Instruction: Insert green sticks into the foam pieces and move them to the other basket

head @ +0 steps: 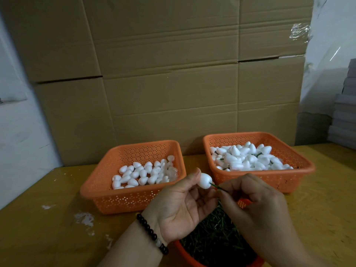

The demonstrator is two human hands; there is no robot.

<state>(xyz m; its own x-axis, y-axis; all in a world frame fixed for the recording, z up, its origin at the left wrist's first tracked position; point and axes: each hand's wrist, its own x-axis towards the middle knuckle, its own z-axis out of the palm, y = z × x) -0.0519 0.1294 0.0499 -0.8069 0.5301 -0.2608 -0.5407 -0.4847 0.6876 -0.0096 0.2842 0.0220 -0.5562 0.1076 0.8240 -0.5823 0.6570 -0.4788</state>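
Cardboard backdrop unlabelled, left hand [181,205] grip pinching foam piece [205,181], right hand [256,201] grip pinching green stick [215,186]

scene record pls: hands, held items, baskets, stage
left hand: holds foam piece
right hand: pinches green stick, tip at the foam piece
left basket: plain foam pieces
right basket: foam pieces, some with green sticks showing
near basket: loose green sticks
surface: yellow table
stage: stick going in, piece not yet in right basket

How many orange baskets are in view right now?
3: left basket of plain foam, right basket of sticked foam, near basket of green sticks, partly hidden under both hands.
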